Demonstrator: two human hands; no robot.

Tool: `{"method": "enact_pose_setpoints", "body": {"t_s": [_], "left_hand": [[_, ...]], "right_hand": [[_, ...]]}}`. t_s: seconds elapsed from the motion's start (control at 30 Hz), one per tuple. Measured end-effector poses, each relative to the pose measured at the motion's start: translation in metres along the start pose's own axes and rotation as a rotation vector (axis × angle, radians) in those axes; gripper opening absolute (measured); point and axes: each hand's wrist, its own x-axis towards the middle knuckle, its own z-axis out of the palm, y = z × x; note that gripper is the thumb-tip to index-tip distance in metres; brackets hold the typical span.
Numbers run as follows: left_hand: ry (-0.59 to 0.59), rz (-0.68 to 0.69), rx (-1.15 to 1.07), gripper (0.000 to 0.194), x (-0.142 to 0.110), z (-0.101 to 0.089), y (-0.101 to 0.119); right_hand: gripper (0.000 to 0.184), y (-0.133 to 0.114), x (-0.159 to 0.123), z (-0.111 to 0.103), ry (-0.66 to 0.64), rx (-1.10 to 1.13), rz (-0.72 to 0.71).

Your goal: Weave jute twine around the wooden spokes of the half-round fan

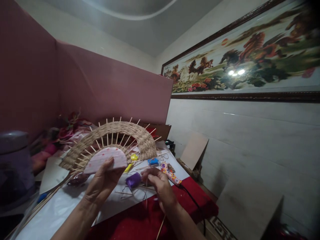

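Observation:
My left hand (105,180) is closed around the pale, pink-dotted half-round base (106,160) of a fan-shaped woven piece, thumb on its face. Thin wooden sticks spread from the base, and a wide band of brown twine weave (117,127) runs across them in an arc. To the right of the base, my right hand (160,186) has its fingers pinched together. A thin strand of twine (146,196) appears to hang from them; the pinch itself is partly hidden. Close to these fingers lies a purple packet (133,181).
A flower-patterned glue gun (171,173) with a black cord, a blue packet (153,162), a yellow item (134,157) and loose sticks lie on the white sheet (60,210). Red cloth (125,225) covers the near edge. A large purple container (15,166) stands left.

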Motion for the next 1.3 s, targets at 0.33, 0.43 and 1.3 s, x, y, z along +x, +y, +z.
{"method": "enact_pose_setpoints", "body": {"t_s": [0.33,0.43,1.3], "left_hand": [[-0.042,0.022,-0.006,0.023,-0.004,-0.003,0.0],[-0.054,0.004,-0.016,0.025,-0.004,-0.005,-0.001],[-0.395,-0.311,-0.105,0.044,-0.014,-0.009,-0.02]], "right_hand": [[0.053,-0.027,0.004,-0.004,0.204,0.186,-0.256],[0.037,-0.022,0.004,0.003,0.204,0.18,-0.203],[0.041,0.038,-0.018,0.025,0.329,0.182,-0.068]]}}
